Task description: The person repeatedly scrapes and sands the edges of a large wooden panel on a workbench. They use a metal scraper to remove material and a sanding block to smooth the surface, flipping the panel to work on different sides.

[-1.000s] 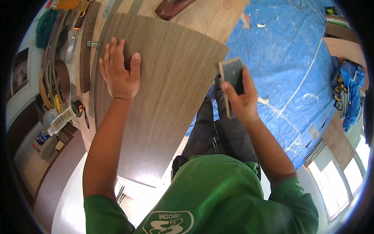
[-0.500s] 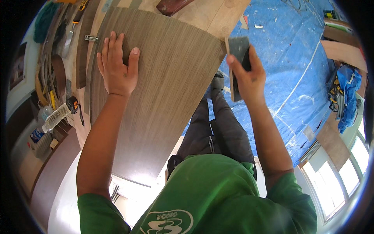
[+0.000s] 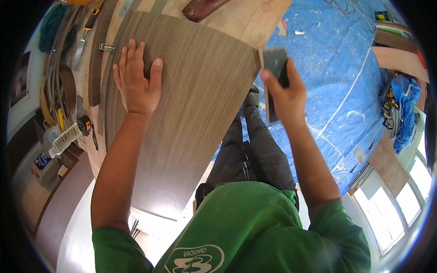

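Note:
A large wood-grain laminate panel (image 3: 195, 95) lies in front of me, its right edge slanting toward my body. My left hand (image 3: 139, 88) rests flat on the panel's left part, fingers stretched out, thumb apart. At the panel's right edge, near its far right corner, my right hand (image 3: 291, 96) grips a sanding block (image 3: 276, 58) with a dark grey face and a thin pale side. The block stands on its side along that edge, with thumb and fingers wrapped around it. Its side toward the panel is mostly out of sight.
A pale wooden bench (image 3: 252, 22) supports the panel, with a dark red piece (image 3: 205, 8) beyond it. Left of it are a tape measure (image 3: 84, 124), a plastic bottle (image 3: 66, 140) and an orange-and-black handled tool (image 3: 94, 14). Blue sheeting (image 3: 337, 77) covers the floor at right.
My right hand has shifted slightly toward me and to the left with the sanding block, along the panel's edge. My left hand stays on the panel.

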Demonstrator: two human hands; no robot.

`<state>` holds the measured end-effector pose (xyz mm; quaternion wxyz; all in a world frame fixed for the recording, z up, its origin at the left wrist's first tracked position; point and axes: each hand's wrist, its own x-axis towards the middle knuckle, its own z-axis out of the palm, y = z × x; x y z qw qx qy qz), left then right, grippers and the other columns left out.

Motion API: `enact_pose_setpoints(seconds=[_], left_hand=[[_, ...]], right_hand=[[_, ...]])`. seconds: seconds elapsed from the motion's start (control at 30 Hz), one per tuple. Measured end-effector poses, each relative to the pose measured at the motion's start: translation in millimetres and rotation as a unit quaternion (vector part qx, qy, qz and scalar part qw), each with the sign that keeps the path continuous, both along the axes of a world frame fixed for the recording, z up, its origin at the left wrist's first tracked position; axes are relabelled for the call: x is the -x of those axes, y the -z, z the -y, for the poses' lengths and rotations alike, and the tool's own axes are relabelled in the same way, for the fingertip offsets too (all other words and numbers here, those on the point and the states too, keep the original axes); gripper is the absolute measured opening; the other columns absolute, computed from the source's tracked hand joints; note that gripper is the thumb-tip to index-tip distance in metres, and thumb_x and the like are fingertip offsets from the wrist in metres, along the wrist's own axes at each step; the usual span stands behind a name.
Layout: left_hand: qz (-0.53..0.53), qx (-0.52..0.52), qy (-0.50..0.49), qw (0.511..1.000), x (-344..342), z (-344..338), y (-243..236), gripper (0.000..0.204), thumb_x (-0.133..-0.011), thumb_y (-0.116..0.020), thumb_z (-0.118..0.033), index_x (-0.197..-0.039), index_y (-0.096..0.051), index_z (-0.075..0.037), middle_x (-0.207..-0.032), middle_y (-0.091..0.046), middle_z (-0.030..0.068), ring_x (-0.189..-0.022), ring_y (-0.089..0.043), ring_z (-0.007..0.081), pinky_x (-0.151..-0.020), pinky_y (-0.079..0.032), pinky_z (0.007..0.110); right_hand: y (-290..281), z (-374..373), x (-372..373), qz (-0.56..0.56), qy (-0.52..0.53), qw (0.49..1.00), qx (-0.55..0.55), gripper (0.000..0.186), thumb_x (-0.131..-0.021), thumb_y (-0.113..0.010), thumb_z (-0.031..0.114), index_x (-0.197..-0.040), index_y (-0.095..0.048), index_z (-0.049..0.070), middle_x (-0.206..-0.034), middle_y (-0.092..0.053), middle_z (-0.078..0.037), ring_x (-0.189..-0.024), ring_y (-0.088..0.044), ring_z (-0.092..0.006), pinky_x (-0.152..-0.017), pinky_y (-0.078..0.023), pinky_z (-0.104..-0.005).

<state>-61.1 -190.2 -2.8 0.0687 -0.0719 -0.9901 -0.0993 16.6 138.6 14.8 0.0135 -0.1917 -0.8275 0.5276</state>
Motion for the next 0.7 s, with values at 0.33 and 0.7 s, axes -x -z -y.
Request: enact_pose_setpoints(seconds=[0.33,0.7], left_hand=[[-0.003,-0.006,0.001,1.0,-1.4,-0.2,-0.4,0.062,-0.103,-0.052,-0.049,-0.153,-0.047,-0.014,-0.164,-0.04,0.0071,-0.156,-0.026,0.0274,-0.128,-0.009,0.051],[-0.009,-0.007,0.008,1.0,-1.0,1.1,1.1,0.062,-0.103,-0.053,-0.049,-0.153,-0.048,-0.013,-0.164,-0.04,0.0085,-0.156,-0.027,0.0284,-0.128,-0.009,0.052]], right_hand=[[-9.0,0.0,26.8,0.016,0.013,0.998,0.063,0.069,-0.087,-0.085,0.023,-0.141,-0.055,-0.006,-0.117,-0.068,-0.017,-0.108,-0.065,-0.0193,-0.095,-0.051,-0.0334],[-6.1,6.1,34.3,-0.035,0.022,0.993,0.11,0.06,-0.087,-0.086,0.026,-0.132,-0.06,-0.005,-0.105,-0.07,-0.011,-0.099,-0.062,-0.0155,-0.088,-0.051,-0.032]])
